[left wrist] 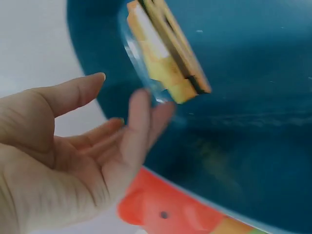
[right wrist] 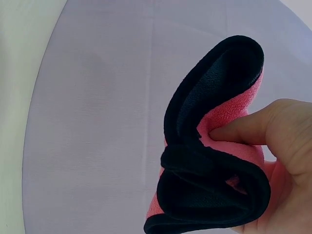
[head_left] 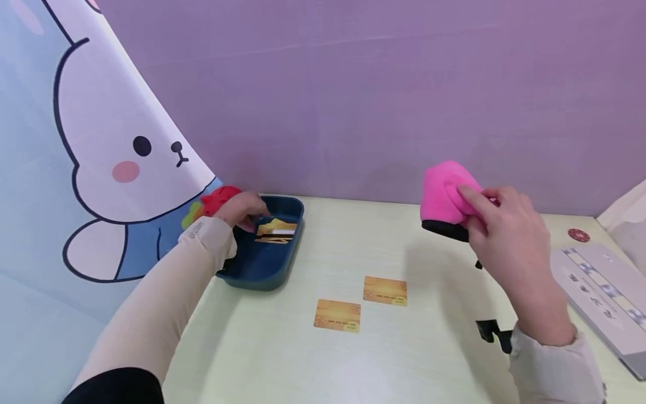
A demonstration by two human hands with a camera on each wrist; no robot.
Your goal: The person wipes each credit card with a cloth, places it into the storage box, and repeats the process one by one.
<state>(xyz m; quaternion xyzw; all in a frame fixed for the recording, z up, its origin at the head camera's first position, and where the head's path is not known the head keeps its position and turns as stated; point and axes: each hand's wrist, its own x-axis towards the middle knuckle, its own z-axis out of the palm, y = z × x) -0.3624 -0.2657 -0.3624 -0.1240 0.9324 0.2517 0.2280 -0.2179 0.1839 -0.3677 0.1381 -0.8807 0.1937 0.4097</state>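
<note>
My left hand (head_left: 243, 209) is over the dark blue tray (head_left: 267, 280) at the left, its thumb and fingers spread apart with nothing between them. Inside the tray lies a small pile of gold bank cards (left wrist: 168, 53), close to my fingertips. My right hand (head_left: 510, 235) holds up a pink fleece piece with black edging (head_left: 446, 191), hollow and folded like a soft cap, above the table's right half. In the right wrist view the thumb presses into its pink side, creasing the black-lined opening. Two more gold cards, a near one (head_left: 337, 315) and a farther one (head_left: 385, 290), lie flat mid-table.
Behind the tray's left edge sits a red toy (head_left: 220, 197) with orange and green parts. A pale flat box (head_left: 600, 297) lies at the right, with a dark red disc (head_left: 578, 235) behind it. Black scraps (head_left: 487, 330) lie beside my right forearm. A purple curtain (head_left: 353, 101) backs the table.
</note>
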